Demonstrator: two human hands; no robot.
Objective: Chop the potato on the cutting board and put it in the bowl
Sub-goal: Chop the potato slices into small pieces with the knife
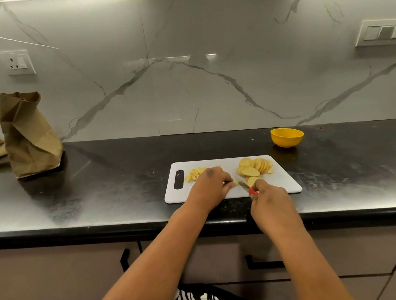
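Potato (255, 168) is all on the white cutting board (281, 180) right now, in three lots. Our left hand (210, 185) has its fingers curled down, pinning a small bit of it at the board's middle. Our right hand (269, 199) is wrapped round the red handle of a small knife (248, 187), blade pointing toward the left hand's fingertips, tip right by the piece being held. We can't tell whether the edge is actually touching it.

Moving out from the hands: behind the left hand, toward the board's handle-slot end, there's a heap of chopped chunks (194, 172). Behind the right hand, at the board's far right corner, the round slices sit fanned and overlapping, still whole.

The board lies on the dark desk (111, 191), its near edge close to the desk's front lip. Beyond the board's far right corner, apart from it, stands a yellow bowl (286, 137); we can't see potato inside from here. Well off to the left of the board there's a crumpled brown paper bag (27, 134) standing against the marble wall.
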